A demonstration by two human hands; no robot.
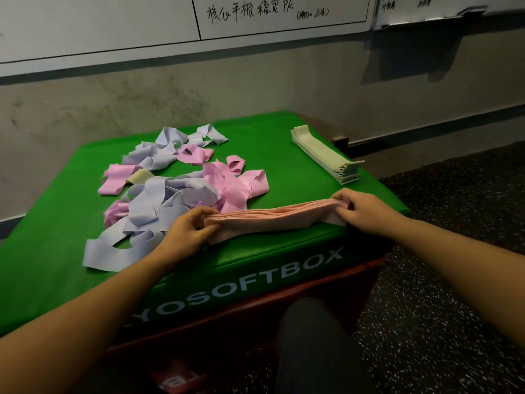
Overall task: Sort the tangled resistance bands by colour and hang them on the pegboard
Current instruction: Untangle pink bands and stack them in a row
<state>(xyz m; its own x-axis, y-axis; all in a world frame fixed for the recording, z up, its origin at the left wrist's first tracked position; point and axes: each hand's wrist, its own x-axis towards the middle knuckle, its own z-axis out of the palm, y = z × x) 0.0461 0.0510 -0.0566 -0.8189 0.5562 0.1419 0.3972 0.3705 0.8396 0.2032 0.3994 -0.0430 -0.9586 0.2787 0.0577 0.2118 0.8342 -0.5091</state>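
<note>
Sorting stage, head view. A stack of salmon-pink bands (272, 220) lies along the near edge of the green soft box (298, 155), its long axis running left to right, slightly raised toward the right. The left hand (189, 227) pinches the stack's left end, fingers curled over the top and thumb under; the right hand (359, 209) grips the right end in the same way. Each hand is thus already on the thing, one per end, and neither is nearer than the other; the coming move, judged to be squaring or setting down the stack, turns on keeping this axis parallel to the box edge.

Just beyond the left hand, and touching the stack's far side near its left half, lies the tangled pile (173, 189) of lilac and pink bands, with one pale yellow-green band (140, 175) showing in it. This pile is the likeliest obstacle: a loose lilac loop (113, 253) trails close beside the left wrist. At the far right corner, well apart from both hands, rests a finished stack of pale green bands (326, 155), its long axis running from far left to near right. A whiteboard (142, 21) hangs on the wall behind; no pegboard is in view
</note>
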